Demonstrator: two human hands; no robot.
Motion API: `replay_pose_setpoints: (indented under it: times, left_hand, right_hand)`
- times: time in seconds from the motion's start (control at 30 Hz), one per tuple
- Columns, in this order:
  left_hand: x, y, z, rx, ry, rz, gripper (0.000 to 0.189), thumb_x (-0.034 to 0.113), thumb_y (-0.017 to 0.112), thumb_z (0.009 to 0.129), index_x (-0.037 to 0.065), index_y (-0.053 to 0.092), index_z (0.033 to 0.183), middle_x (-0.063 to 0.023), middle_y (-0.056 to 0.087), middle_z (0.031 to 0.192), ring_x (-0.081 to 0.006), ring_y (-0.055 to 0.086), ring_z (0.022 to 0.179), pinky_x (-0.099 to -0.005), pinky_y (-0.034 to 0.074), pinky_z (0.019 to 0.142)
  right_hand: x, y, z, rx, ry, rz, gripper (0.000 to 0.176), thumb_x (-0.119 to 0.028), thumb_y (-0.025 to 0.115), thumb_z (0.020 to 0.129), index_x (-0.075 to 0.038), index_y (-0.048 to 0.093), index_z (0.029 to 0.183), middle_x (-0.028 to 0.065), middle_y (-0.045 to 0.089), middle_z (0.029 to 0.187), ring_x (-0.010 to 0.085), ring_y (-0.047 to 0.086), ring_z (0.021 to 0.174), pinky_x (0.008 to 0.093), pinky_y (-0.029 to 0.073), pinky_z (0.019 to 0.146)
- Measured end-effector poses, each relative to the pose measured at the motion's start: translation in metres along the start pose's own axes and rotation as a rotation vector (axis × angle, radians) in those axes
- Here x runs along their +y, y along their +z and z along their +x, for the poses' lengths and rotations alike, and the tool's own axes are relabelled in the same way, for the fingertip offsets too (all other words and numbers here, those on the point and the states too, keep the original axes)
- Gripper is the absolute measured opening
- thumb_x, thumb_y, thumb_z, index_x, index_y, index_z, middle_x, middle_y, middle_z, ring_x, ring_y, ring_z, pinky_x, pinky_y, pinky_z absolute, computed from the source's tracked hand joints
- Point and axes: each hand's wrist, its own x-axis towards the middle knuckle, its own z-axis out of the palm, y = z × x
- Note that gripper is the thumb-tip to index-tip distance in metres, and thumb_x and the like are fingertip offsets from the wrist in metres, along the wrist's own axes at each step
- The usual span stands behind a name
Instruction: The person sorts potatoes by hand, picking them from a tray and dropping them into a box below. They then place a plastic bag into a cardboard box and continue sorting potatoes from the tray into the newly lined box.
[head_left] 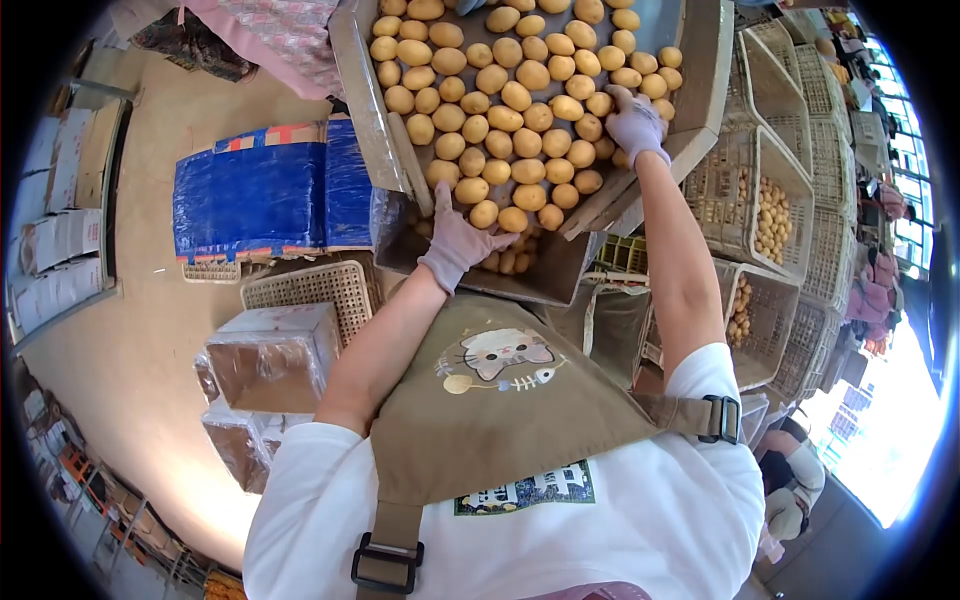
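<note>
Where tray edges (pixel 600 208) converge, potatoes (pixel 527 143) (crowded) separate left hand (pixel 460 245) from right hand (pixel 637 127).

Potatoes (pixel 537 117) lie on a walled counter (pixel 703 70) between the gloved left fingers (pixel 443 205) and right fingers (pixel 622 97). Crates (pixel 728 172) stand beyond the right fingers.

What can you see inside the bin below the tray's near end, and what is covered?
Several potatoes show inside the bin. The left hand and the loaded tray block part of the view, so how many more potatoes lie beneath cannot be told.
</note>
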Motion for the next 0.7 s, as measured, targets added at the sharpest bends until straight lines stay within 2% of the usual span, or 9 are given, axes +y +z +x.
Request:
replay_pose_setpoints:
  times: [0.1,0.17,0.3,0.33,0.37,0.47,0.5,0.6,0.7]
  left_hand:
    - [-0.001,-0.004,-0.001,-0.043,0.043,0.057,0.095,0.081,0.039,0.086,0.02,0.022,0.157,-0.0102,0.026,0.162,-0.043,0.025,0.147,-0.0749,0.021,0.11]
    - [0.0,0.004,-0.001,0.054,0.008,0.025,0.098,0.084,0.04,0.084,0.02,0.025,0.156,-0.0095,0.03,0.16,-0.0407,0.024,0.147,-0.0729,0.019,0.112]
    - [-0.002,0.008,0.002,0.046,-0.026,0.035,0.102,0.087,0.04,0.081,0.02,0.025,0.156,-0.0082,0.025,0.162,-0.0404,0.024,0.148,-0.0729,0.024,0.11]
    - [-0.002,0.009,0.002,0.021,-0.03,0.034,0.102,0.087,0.039,0.081,0.02,0.024,0.156,-0.0078,0.024,0.163,-0.0411,0.025,0.147,-0.0745,0.026,0.108]
    - [-0.004,0.01,0.003,0.061,-0.018,0.027,0.102,0.087,0.039,0.081,0.02,0.022,0.157,-0.0077,0.024,0.163,-0.0407,0.023,0.148,-0.0758,0.022,0.109]
    - [-0.005,0.013,0.002,0.097,-0.011,0.023,0.098,0.085,0.034,0.085,0.021,0.018,0.158,-0.0069,0.016,0.164,-0.0411,0.017,0.149,-0.0776,0.017,0.11]
    - [-0.006,0.015,0.001,0.085,-0.016,0.032,0.098,0.084,0.034,0.085,0.021,0.018,0.158,-0.0069,0.017,0.164,-0.041,0.017,0.149,-0.0777,0.017,0.11]
    - [-0.005,0.018,-0.002,0.089,-0.025,0.032,0.099,0.084,0.035,0.085,0.02,0.017,0.158,-0.0073,0.017,0.164,-0.041,0.017,0.149,-0.0781,0.016,0.11]
    - [-0.002,0.015,-0.002,0.068,-0.049,-0.004,0.098,0.083,0.036,0.085,0.021,0.017,0.158,-0.0079,0.017,0.164,-0.041,0.017,0.149,-0.0783,0.015,0.11]
  right_hand:
    - [0.023,0.022,-0.021,0.232,-0.119,0.549,0.046,-0.029,0.062,0.09,-0.021,0.057,0.135,0.0138,0.063,0.127,0.0319,0.059,0.119,0.0439,0.04,0.107]
    - [0.021,0.025,-0.051,0.316,-0.253,1.02,0.049,-0.018,0.073,0.087,-0.001,0.055,0.129,0.009,0.063,0.12,0.0179,0.06,0.112,0.0306,0.047,0.097]
    - [0.031,0.017,-0.11,0.041,-0.137,1.562,0.042,-0.009,0.077,0.087,-0.001,0.056,0.122,0.006,0.066,0.104,0.0114,0.064,0.094,0.0267,0.052,0.084]
    - [0.031,0.012,-0.124,-0.003,-0.18,1.618,0.037,-0.017,0.075,0.09,-0.003,0.057,0.12,0.0046,0.067,0.096,0.0108,0.064,0.083,0.027,0.054,0.077]
    - [0.037,0.021,-0.132,-0.036,-0.193,1.706,0.04,-0.038,0.062,0.099,-0.003,0.058,0.118,0.0052,0.066,0.083,0.0118,0.06,0.065,0.0275,0.054,0.07]
    - [0.042,0.027,-0.155,-0.262,-0.062,2.07,0.068,-0.063,0.029,0.103,-0.004,0.061,0.112,0.004,0.053,0.059,0.0132,0.043,0.043,0.0335,0.054,0.067]
    - [0.043,0.026,-0.16,-0.311,-0.086,2.135,0.066,-0.063,0.032,0.102,-0.005,0.061,0.117,0.0023,0.05,0.06,0.0151,0.042,0.045,0.0417,0.054,0.077]
    - [0.039,0.024,-0.176,-0.425,-0.114,2.285,0.06,-0.057,0.037,0.103,-0.007,0.053,0.132,0.0042,0.055,0.082,0.0171,0.051,0.063,0.0453,0.052,0.089]
    - [0.03,0.021,-0.186,-0.396,-0.059,2.389,0.053,-0.049,0.039,0.103,-0.009,0.051,0.135,0.0064,0.056,0.09,0.0179,0.053,0.07,0.0469,0.051,0.093]
